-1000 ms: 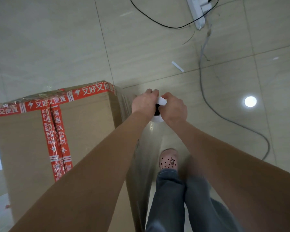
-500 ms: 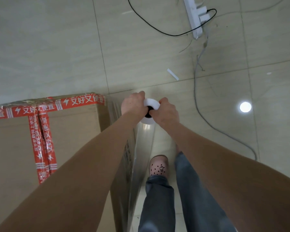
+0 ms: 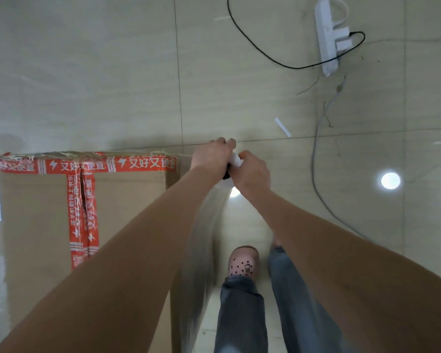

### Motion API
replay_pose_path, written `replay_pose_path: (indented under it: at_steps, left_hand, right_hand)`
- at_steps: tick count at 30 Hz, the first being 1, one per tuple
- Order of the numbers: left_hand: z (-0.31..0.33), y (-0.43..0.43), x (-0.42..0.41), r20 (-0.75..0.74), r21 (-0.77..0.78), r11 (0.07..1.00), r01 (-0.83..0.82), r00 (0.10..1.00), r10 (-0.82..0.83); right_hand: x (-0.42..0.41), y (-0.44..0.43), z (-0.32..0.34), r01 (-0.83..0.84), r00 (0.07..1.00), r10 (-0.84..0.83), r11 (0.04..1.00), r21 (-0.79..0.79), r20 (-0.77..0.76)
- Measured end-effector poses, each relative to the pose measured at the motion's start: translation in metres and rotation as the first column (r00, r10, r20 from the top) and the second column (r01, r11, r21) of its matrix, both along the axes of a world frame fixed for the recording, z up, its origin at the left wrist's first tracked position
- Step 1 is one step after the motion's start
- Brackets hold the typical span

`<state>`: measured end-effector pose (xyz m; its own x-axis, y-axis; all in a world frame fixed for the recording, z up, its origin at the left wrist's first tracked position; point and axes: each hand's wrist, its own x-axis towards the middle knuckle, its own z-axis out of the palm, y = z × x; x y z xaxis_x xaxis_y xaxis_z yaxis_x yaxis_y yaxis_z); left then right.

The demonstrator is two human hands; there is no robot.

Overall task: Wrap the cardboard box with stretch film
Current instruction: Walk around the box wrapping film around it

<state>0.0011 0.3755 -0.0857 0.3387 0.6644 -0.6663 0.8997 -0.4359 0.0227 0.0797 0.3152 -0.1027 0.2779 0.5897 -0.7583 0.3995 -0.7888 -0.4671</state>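
Note:
A tall cardboard box [image 3: 127, 200] sealed with red printed tape stands on the floor at the left. Clear stretch film [image 3: 204, 250] runs down its right side, stretched from a roll [image 3: 235, 160] with a white core. My left hand [image 3: 210, 155] and my right hand [image 3: 252, 171] both grip the top end of that roll, just past the box's far right corner. The roll stands upright and is mostly hidden by my hands and arms.
A white power strip [image 3: 327, 36] with a black cable [image 3: 252, 44] lies on the tiled floor at the far right. A grey cable [image 3: 316, 169] trails toward me. A small white strip [image 3: 282, 127] lies near it. My legs and a pink shoe [image 3: 243, 262] are beside the box.
I have stepped along the box's right side toward its far corner. Both hands keep hold of the roll, and more film lies along that side.

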Motion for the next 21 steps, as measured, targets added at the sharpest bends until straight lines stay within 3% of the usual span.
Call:
replay_pose_path:
  at_steps: [6,14,17,21]
  left_hand:
    - [-0.008,0.014,0.018,-0.056,-0.033,0.982,0.186,0.981,-0.187]
    - [-0.002,0.024,0.020,-0.097,-0.018,0.953,0.302,0.948,-0.302]
    - [-0.005,0.031,0.016,-0.071,0.000,0.967,0.256,0.964,-0.255]
    - [-0.007,0.049,0.005,-0.008,-0.001,1.000,-0.007,1.000,0.007]
  right_hand:
    - [0.017,0.014,-0.005,-0.081,0.997,0.080,0.997,-0.015,-0.019]
    - [0.019,0.026,-0.004,-0.139,0.990,0.137,0.988,-0.071,-0.027]
    - [0.024,0.036,-0.002,-0.161,0.987,0.163,0.983,-0.091,0.008]
    - [0.024,0.056,0.003,-0.169,0.985,0.171,0.982,-0.087,0.020]
